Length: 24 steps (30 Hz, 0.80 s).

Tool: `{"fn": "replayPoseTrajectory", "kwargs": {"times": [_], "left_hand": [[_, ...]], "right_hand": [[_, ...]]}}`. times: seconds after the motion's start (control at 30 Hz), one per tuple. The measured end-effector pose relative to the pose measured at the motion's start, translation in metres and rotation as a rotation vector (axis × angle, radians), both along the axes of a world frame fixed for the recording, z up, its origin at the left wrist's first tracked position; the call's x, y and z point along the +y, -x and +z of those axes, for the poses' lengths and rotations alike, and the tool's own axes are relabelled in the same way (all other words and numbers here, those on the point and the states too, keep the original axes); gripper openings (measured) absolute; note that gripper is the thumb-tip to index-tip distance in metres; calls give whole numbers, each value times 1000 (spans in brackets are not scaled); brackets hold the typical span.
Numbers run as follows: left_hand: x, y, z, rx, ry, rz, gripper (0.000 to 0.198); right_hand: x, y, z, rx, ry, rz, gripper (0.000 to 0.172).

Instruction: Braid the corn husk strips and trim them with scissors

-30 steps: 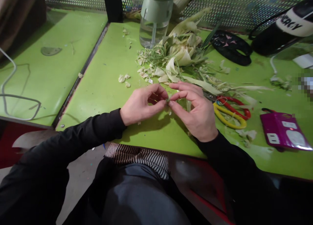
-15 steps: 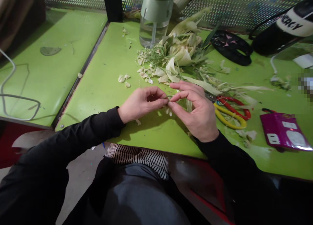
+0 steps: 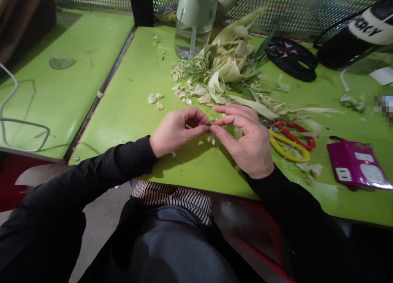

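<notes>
My left hand (image 3: 176,129) and my right hand (image 3: 247,139) meet over the table's near part, thumbs and forefingers pinched close together. Between their fingertips is a small thin green strip (image 3: 210,122), mostly hidden by the fingers; its exact kind is unclear. Just beneath the fingertips show small pale petal-like pieces (image 3: 211,139), and I cannot tell whether they hang from the strip or lie on the table. The other fingers of my right hand are loosely bent. Beyond the hands lies a heap of pale corn husks (image 3: 229,66) with cut petal-like scraps (image 3: 184,90) and curled green strands (image 3: 196,68).
Scissors (image 3: 291,146) with red and yellow handles lie right of my right hand, near a purple packet (image 3: 356,162). A water bottle (image 3: 195,25), a black palette-shaped piece (image 3: 290,57) and a black bottle (image 3: 353,37) stand or lie farther back. A white cable (image 3: 7,94) is at left.
Both hands stay nearly in place. The fingertips have shifted very slightly left, and more of the green strip and the pale pieces below it shows.
</notes>
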<state>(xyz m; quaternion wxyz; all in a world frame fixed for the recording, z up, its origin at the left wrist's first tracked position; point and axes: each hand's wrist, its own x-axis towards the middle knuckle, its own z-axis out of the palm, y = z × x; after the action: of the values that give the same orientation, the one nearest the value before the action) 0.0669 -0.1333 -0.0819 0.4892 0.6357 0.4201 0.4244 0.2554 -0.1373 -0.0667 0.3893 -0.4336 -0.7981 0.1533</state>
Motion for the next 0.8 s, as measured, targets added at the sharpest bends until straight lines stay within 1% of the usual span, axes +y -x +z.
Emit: {"fn": "replayPoseTrajectory", "kwargs": {"times": [0.17, 0.27, 0.33, 0.4, 0.57, 0.8], "left_hand": [[-2, -2, 2, 4, -5, 27, 11], [-2, -2, 5, -70, 75, -8, 9], [-1, -1, 6, -128, 135, -32, 8], [0, -1, 7, -159, 154, -43, 9], [-2, -2, 3, -154, 121, -46, 10], [-8, -4, 0, 38, -50, 115, 13]], "right_hand": [[-1, 0, 1, 43, 58, 15, 6], [0, -1, 1, 67, 85, 19, 7], [0, -1, 1, 47, 73, 20, 6], [1, -1, 1, 14, 47, 27, 7], [1, 0, 0, 16, 51, 30, 5], [0, 0, -2, 16, 30, 37, 5]]}}
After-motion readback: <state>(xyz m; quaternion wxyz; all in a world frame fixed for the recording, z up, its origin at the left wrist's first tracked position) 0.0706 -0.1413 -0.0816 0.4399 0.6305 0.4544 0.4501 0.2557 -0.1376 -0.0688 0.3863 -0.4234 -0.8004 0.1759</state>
